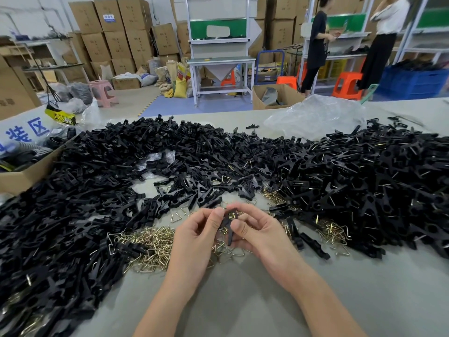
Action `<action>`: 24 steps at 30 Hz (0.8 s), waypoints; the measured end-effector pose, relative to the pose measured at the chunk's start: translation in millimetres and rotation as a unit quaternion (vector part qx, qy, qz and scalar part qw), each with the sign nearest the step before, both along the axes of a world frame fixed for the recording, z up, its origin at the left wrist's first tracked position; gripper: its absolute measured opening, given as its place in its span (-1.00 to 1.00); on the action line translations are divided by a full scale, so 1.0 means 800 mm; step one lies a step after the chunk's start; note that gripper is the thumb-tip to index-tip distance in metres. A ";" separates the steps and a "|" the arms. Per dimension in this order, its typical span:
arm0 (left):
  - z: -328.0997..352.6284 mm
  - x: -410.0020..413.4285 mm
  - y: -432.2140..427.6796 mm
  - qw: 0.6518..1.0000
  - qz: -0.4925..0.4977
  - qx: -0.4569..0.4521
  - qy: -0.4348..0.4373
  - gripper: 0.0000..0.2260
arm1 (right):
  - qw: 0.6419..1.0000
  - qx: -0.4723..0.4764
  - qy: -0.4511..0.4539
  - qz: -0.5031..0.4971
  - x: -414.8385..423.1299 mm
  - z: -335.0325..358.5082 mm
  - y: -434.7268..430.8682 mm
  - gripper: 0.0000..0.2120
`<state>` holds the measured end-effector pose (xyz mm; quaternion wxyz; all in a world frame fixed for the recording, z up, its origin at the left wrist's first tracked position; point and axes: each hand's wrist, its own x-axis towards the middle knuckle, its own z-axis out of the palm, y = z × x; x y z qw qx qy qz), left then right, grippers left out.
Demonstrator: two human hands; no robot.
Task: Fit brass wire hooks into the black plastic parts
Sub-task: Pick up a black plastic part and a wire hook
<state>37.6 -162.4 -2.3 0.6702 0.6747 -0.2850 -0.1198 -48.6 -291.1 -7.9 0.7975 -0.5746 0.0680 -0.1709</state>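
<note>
Both left hand (pixel 194 237) and right hand (pixel 263 235) fingers pinch one black plastic part (pixel 228 231) — brass hooks (pixel 155 239), black heaps (pixel 364 178) around

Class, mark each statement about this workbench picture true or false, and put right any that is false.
1. The left hand and the right hand together hold one black plastic part. True.
2. The loose brass wire hooks lie sorted in a tray. False: they lie in loose heaps on the bare table.
3. A cardboard box stands at the left edge of the table. True.
4. The clear plastic bag lies close to the person's forearms. False: it lies at the far side, beyond the pile of black parts.
</note>
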 end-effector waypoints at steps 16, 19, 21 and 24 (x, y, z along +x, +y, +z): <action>-0.017 0.023 0.032 0.851 0.064 0.380 -0.356 -0.70 | 0.972 0.153 -0.050 -0.172 0.000 0.002 -0.020 -0.59; -0.021 0.024 0.029 0.852 0.070 0.373 -0.360 -0.81 | 0.976 0.143 -0.044 -0.161 0.001 0.003 -0.018 -0.60; -0.021 0.022 0.027 0.854 0.072 0.363 -0.365 -0.91 | 0.977 0.136 -0.040 -0.160 0.002 0.002 -0.017 -0.61; -0.020 0.022 0.026 0.855 0.070 0.355 -0.373 -0.95 | 0.978 0.125 -0.034 -0.164 0.003 0.000 -0.016 -0.62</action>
